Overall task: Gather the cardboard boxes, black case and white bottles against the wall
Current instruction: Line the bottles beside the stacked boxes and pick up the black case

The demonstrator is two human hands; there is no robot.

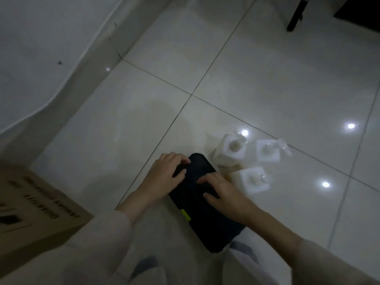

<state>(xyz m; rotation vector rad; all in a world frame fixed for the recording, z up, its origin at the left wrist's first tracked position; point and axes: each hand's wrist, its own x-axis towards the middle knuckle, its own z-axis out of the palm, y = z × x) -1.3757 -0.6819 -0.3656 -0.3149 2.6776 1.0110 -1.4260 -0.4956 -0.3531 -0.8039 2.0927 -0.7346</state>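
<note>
A black case [205,221] with a yellow-green latch lies on the tiled floor in front of me. My left hand [164,173] rests on its far left corner, fingers curled over the edge. My right hand [222,192] presses flat on its top, fingers spread. Three white square bottles stand just right of the case: one [230,150] at the far end, one [267,151] further right, one [251,179] nearest my right hand. A cardboard box [37,206] with black print sits at the lower left, close to the wall [41,48].
The wall's skirting [86,64] runs diagonally along the left. A dark furniture leg [296,15] and a dark panel [359,11] stand at the top right. Glossy floor tiles [267,68] reflect ceiling lights.
</note>
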